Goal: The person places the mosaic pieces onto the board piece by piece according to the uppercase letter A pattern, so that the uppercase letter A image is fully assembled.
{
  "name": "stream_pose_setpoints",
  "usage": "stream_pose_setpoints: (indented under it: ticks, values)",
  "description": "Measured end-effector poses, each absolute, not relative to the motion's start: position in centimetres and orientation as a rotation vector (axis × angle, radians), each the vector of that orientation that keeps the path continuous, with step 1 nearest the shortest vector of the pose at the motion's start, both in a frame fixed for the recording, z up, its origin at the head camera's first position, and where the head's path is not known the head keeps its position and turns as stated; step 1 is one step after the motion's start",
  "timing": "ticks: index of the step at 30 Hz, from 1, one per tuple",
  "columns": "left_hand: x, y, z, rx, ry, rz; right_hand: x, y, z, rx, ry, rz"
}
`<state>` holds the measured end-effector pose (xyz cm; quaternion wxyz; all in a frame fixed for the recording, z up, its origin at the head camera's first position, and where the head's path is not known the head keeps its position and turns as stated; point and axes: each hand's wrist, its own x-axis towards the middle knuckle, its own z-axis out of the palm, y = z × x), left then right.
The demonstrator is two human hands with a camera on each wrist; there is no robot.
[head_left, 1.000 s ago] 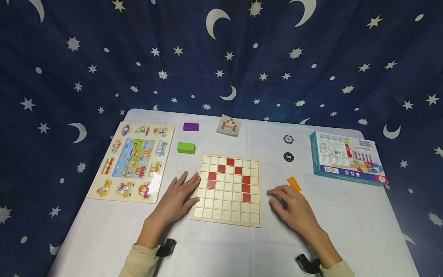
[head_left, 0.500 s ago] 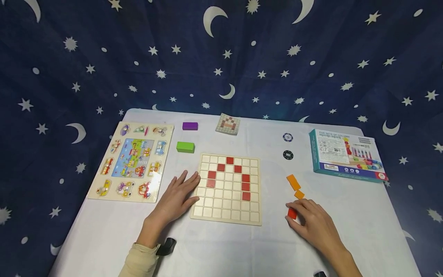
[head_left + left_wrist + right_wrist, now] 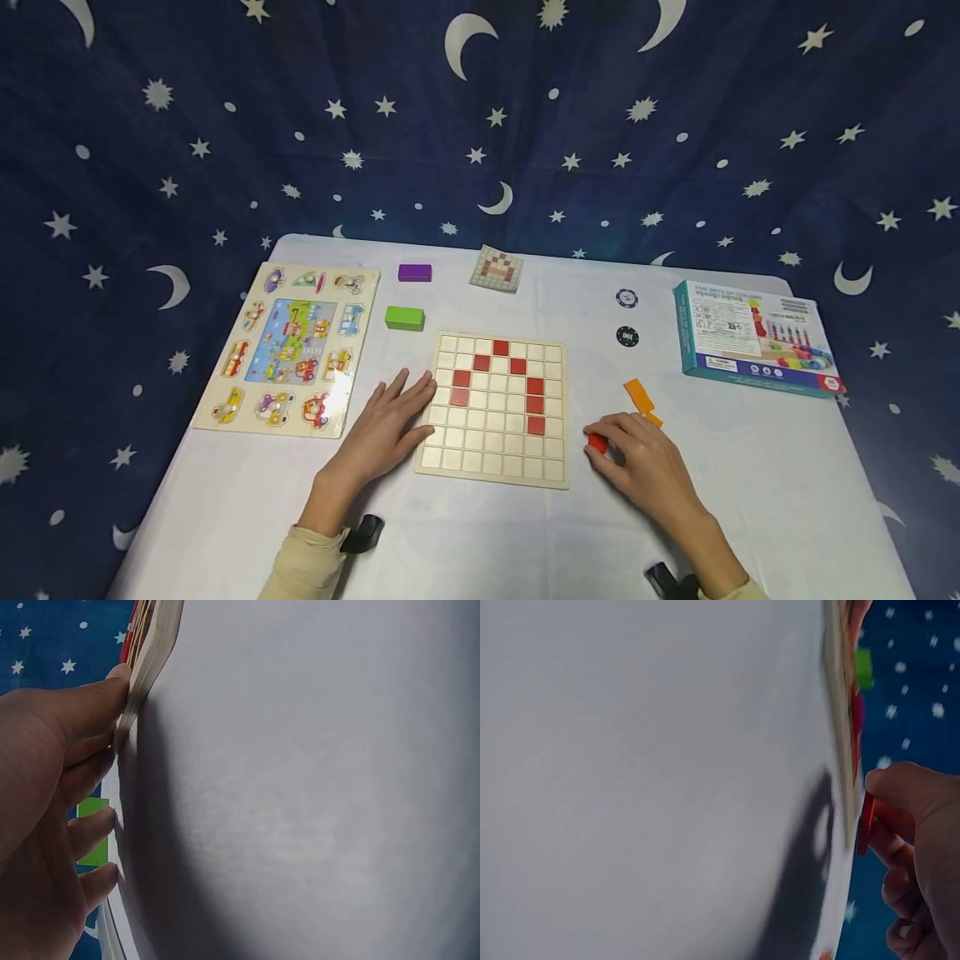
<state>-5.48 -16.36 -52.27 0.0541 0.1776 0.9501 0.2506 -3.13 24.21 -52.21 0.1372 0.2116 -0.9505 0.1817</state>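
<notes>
Between thumb and fingertips my right hand (image 3: 641,458) pinches a small red square tile (image 3: 597,442), held just right of the board. The right wrist view shows that tile (image 3: 866,823) edge-on and lifted off the cloth. A wooden grid board (image 3: 491,454) lies mid-table, with several red tiles (image 3: 535,405) in an arch among cream squares. My left hand (image 3: 386,425) rests with spread, fairly straight fingers at the board's left edge. In the left wrist view its thumb and index finger touch the board's edge (image 3: 154,667).
Orange pieces (image 3: 638,395) lie beyond my right hand, near two poker chips (image 3: 627,337). A boxed toy (image 3: 757,337) stands at right, a peg puzzle (image 3: 288,350) at left. Green (image 3: 404,318) and purple blocks (image 3: 415,273) and a pattern card (image 3: 497,269) sit behind the board.
My right hand first moved right and toward me to a red tile by the orange pieces, then came back left toward the board with it. The left hand stays put.
</notes>
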Motion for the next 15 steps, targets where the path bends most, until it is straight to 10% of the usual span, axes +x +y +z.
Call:
stream_pose_setpoints:
  ticks: [15]
  values:
    - [-5.4, -16.2, -52.1, 0.527, 2.894, 0.755, -7.7, 10.7, -52.0, 1.019, -2.626, 0.592]
